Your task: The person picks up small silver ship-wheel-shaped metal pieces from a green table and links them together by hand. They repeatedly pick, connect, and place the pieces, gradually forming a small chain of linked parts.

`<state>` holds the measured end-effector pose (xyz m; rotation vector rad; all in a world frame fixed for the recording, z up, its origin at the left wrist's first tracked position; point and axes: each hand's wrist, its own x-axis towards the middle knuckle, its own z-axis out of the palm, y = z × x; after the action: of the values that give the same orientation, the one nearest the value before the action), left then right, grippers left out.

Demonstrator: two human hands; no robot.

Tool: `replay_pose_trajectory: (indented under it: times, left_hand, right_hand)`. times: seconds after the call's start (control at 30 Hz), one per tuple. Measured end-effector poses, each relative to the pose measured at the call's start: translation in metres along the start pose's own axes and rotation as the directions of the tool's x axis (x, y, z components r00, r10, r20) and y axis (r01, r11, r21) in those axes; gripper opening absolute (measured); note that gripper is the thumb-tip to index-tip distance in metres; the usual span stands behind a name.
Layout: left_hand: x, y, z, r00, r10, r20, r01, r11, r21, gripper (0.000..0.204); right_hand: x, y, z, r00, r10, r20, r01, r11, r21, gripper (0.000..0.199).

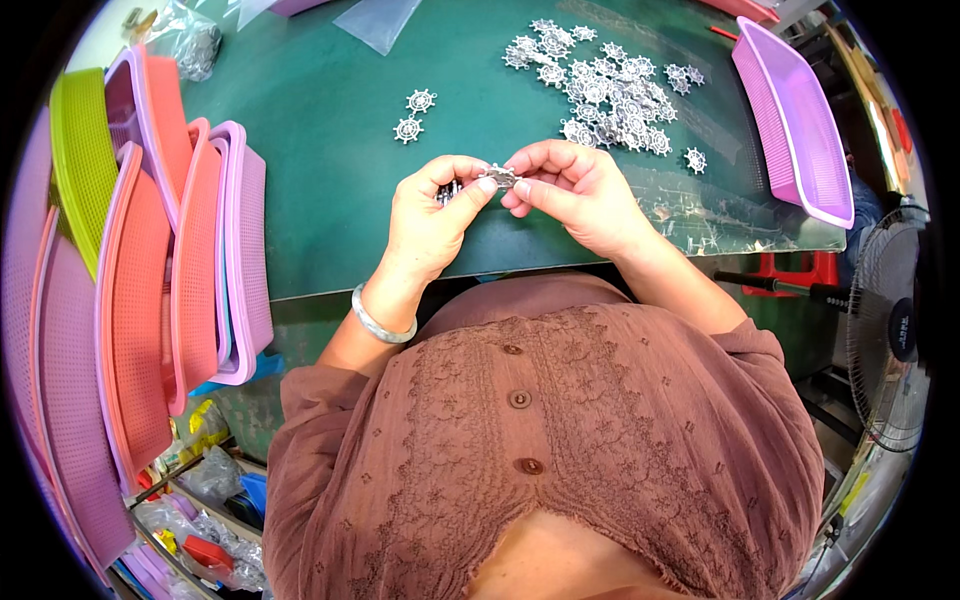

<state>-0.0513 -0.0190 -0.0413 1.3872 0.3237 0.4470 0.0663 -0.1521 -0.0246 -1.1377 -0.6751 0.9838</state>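
Between my two hands, over the near part of the green table, is a small silver ship's-wheel charm (502, 176). My left hand (432, 212) pinches one side of it with thumb and forefinger. More dark metal pieces (448, 192) show within the left fingers, partly hidden. My right hand (585, 196) grips the other side between thumb and fingertips. Ahead and to the left, two ship's-wheel charms (414, 116) lie close together. A loose heap of the same charms (615, 95) spreads at the far right, with a single charm (695, 160) apart from it.
Stacked plastic baskets (140, 300) in purple, orange and green crowd the left side. An empty-looking purple basket (795, 125) stands at the table's right edge. A fan (890, 325) is at the far right, a red stool (795, 272) under the table. Clear plastic (378, 22) lies at the back.
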Motion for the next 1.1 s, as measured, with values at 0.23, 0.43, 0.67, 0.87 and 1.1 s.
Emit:
replay_pose_trajectory:
  times: [0.23, 0.43, 0.67, 0.87, 1.1]
  left_hand:
    - [0.000, 0.002, 0.001, 0.989, -0.147, 0.006, 0.147, 0.987, -0.068, 0.008]
    - [0.002, 0.003, 0.003, 0.971, -0.236, 0.034, 0.239, 0.955, -0.175, 0.010]
    - [0.003, 0.002, 0.004, 0.946, -0.319, 0.057, 0.322, 0.905, -0.278, 0.007]
    - [0.002, 0.001, 0.010, 0.978, -0.210, -0.006, 0.205, 0.959, -0.195, 0.011]
    - [0.003, -0.004, 0.009, 0.984, 0.179, 0.011, -0.177, 0.958, 0.224, 0.009]
  right_hand:
    - [-0.001, -0.001, -0.003, 1.000, 0.008, -0.019, -0.008, 0.999, -0.031, 0.017]
    - [-0.002, -0.003, -0.006, 1.000, 0.021, -0.018, -0.021, 1.000, 0.011, 0.018]
    - [-0.002, -0.001, -0.009, 1.000, 0.022, -0.018, -0.022, 0.999, 0.045, 0.019]
    - [-0.003, 0.001, -0.011, 1.000, 0.007, -0.030, -0.006, 1.000, 0.031, 0.019]
    - [-0.004, 0.003, -0.013, 0.998, -0.052, -0.028, 0.054, 0.997, 0.057, 0.016]
